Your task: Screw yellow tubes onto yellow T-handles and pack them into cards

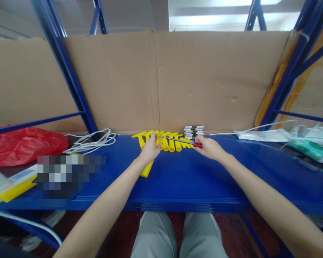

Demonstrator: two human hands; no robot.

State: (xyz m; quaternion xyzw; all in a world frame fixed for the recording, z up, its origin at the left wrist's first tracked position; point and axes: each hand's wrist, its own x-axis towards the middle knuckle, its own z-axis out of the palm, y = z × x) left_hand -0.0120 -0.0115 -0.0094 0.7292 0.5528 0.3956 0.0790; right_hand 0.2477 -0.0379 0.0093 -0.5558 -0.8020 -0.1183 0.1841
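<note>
My left hand [150, 149] is closed round a yellow T-shaped plastic piece [147, 170], whose tube end sticks out below the hand toward the table's front. A screwdriver [197, 145] with a red handle is gripped in my right hand [209, 147]. Its metal shaft points left, and the tip reaches the top of the held yellow piece; the exact contact is too small to make out. Behind and between the hands lies a row of several similar yellow T-shaped pieces [172, 144]. Smaller yellow parts [187, 142] lie at the row's right end, near my right hand.
A stack of small white-and-black packets [193, 131] stands against the cardboard panel [204, 79]. On the left of the blue table [193, 182] are a coiled white cable [97, 142] and a red plastic bag [29, 145]. A green-and-white pack [313, 149] lies at right.
</note>
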